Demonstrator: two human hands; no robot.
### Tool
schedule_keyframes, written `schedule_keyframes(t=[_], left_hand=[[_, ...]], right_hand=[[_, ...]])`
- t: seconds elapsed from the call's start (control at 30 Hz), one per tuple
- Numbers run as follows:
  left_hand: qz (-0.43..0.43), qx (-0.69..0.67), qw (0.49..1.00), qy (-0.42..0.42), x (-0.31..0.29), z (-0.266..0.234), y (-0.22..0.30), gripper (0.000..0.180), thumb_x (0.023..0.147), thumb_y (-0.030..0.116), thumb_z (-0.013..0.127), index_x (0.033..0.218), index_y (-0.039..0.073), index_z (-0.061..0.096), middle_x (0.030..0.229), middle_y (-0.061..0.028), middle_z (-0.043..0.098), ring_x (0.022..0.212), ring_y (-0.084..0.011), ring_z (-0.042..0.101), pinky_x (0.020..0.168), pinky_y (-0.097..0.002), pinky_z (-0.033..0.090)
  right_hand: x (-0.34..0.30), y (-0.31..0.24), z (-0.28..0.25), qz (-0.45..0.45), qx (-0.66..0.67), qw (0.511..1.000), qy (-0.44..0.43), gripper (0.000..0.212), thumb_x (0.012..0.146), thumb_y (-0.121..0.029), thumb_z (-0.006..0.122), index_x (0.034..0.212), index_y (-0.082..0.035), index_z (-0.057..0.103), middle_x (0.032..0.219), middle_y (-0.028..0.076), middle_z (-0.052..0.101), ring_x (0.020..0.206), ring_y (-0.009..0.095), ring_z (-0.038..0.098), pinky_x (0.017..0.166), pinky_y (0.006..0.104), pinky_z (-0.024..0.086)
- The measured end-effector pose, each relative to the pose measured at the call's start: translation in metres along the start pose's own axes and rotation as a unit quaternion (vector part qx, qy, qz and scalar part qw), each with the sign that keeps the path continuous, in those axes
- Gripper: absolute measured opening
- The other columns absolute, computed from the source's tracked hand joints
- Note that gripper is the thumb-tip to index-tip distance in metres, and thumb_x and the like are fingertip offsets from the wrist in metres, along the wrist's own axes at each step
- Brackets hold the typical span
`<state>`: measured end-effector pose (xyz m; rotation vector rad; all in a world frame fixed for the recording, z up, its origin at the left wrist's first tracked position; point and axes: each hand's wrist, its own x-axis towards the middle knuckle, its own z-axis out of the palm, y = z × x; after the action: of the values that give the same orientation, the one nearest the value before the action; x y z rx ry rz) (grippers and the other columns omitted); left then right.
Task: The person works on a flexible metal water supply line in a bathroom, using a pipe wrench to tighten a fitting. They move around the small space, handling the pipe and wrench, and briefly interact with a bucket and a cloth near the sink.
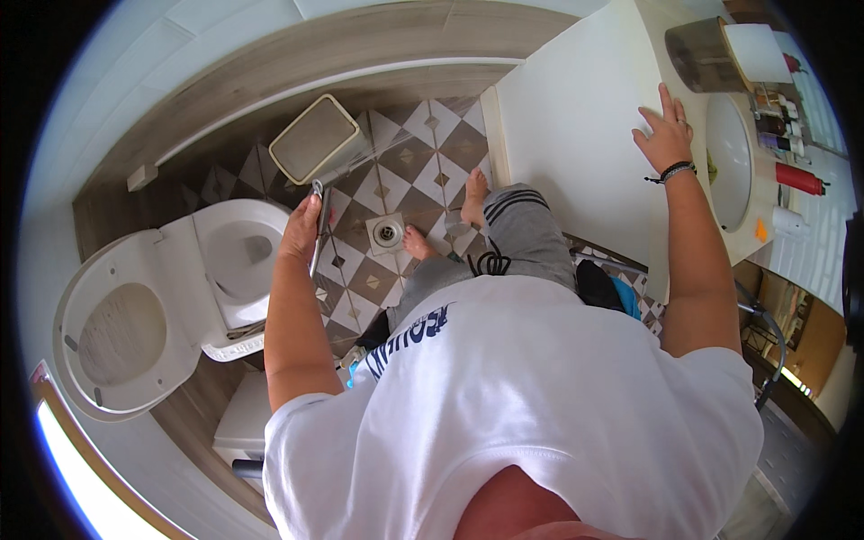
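Well left of the floor drain (387, 234) is the toilet (238, 252). Between them, the left hand (301, 229) grips a slim metal sprayer (321, 225), its long axis running away from the person (504, 378), head (317, 187) at the far end, apparently spraying rightward beyond the drain. This looks like rinsing the floor (367, 279); re-aiming the head seems called for next. Well right of the drain, the empty right hand (668, 139) spreads its fingers (666, 103) by the counter (740, 240).

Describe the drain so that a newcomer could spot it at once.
Start at the open toilet on the left. Go right across the floor; the drain lies by the bare left foot. Unlike the diamond-patterned tiles, it is a square plate with a round centre.
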<state>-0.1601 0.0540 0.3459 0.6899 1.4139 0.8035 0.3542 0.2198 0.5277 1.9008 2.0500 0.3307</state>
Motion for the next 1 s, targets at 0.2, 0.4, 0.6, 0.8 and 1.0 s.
schedule_keyframes(t=[0.2,0.4,0.6,0.8,1.0], left_hand=[[-0.036,-0.046,0.998,-0.031,0.001,0.009,-0.008,0.055,0.077,0.054,0.050,0.097,0.003,0.055,0.079,-0.0046,0.055,0.073,-0.0133,0.049,0.071,-0.0249,0.039],[-0.058,-0.007,0.997,-0.042,0.010,0.000,-0.013,0.051,0.080,0.049,0.048,0.098,0.001,0.054,0.081,-0.0053,0.055,0.074,-0.0137,0.049,0.071,-0.0255,0.039],[-0.079,0.066,0.994,0.041,0.006,-0.014,-0.012,0.050,0.081,0.048,0.048,0.098,0.002,0.054,0.074,-0.0043,0.054,0.071,-0.0128,0.049,0.069,-0.0259,0.040],[-0.107,0.092,0.988,0.070,0.002,-0.029,-0.034,0.044,0.083,0.042,0.048,0.101,0.002,0.055,0.077,-0.0038,0.056,0.065,-0.0120,0.049,0.062,-0.0257,0.040],[-0.107,0.094,0.988,0.063,0.002,-0.034,-0.042,0.050,0.081,0.044,0.050,0.105,0.001,0.054,0.079,-0.0055,0.056,0.067,-0.0134,0.051,0.064,-0.0261,0.042]], right_hand=[[0.002,0.001,0.003,-0.004,-0.011,1.000,0.003,0.038,0.068,-0.028,0.062,0.105,-0.019,0.058,0.140,0.000,0.013,0.124,0.030,0.021,0.094,0.0463,0.027],[0.004,0.000,0.002,-0.002,-0.020,1.000,0.005,0.037,0.067,-0.027,0.062,0.103,-0.020,0.059,0.140,0.000,0.013,0.124,0.030,0.023,0.094,0.0462,0.028],[0.001,0.000,0.000,0.006,-0.013,1.000,0.001,0.036,0.067,-0.027,0.062,0.102,-0.019,0.060,0.140,0.000,0.013,0.124,0.030,0.023,0.094,0.0463,0.028],[0.001,-0.002,-0.003,0.004,0.012,1.000,0.008,0.034,0.067,-0.026,0.061,0.101,-0.019,0.060,0.140,0.001,0.014,0.124,0.031,0.022,0.094,0.0466,0.027],[0.003,-0.005,-0.009,0.008,0.014,1.000,-0.004,0.034,0.067,-0.026,0.061,0.101,-0.018,0.060,0.140,0.003,0.013,0.124,0.033,0.022,0.094,0.0478,0.027]])
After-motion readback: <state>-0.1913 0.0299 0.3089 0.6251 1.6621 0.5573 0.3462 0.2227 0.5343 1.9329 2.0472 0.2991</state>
